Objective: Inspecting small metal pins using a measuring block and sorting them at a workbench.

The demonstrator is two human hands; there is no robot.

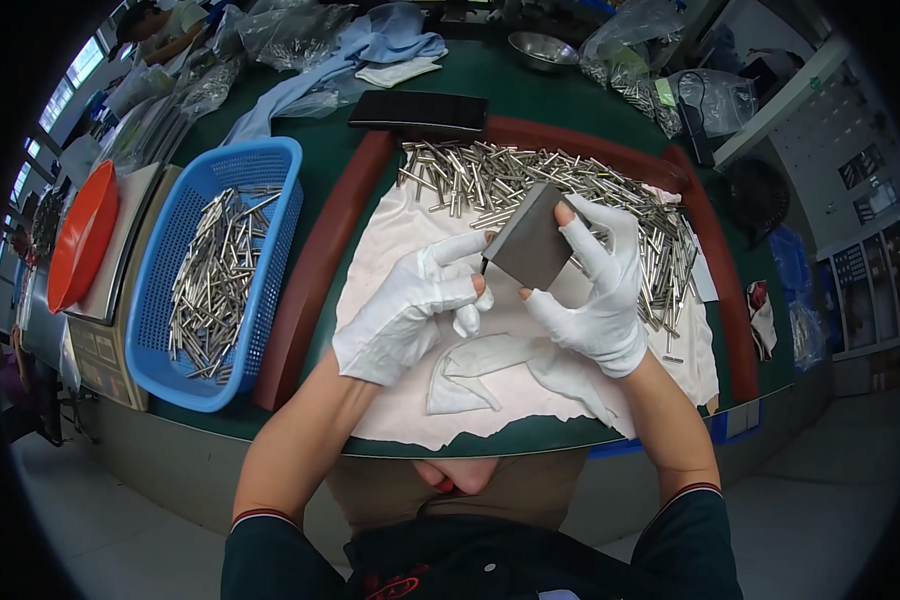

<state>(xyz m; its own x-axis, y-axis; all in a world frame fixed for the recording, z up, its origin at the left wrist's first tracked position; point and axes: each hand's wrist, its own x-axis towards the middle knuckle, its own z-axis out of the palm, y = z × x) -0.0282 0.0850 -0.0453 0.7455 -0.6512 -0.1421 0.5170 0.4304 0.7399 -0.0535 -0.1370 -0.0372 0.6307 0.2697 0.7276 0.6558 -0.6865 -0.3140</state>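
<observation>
A flat square grey block [538,243] is tilted up above the pale cloth [378,262]. My right hand [606,300], in a white glove with bare fingertips, grips its right side between thumb and fingers. My left hand [402,308], gloved the same way, is closed at the block's left edge. Between its thumb and index finger shows a thin dark pin-like piece, mostly hidden, close to the block. Behind the block and to its right lies a broad heap of short shiny metal pins [460,178]. Below my hands a crumpled white cloth strip [465,375] rests on the pale cloth.
Reddish-brown raised strips [315,262] border the work area. Left of it stands a blue perforated basket [142,310] holding metal pins, beside an orange-red bowl [83,240]. A black phone-like slab [420,113], blue cloth [305,88], plastic bags and a metal bowl [543,50] lie farther back.
</observation>
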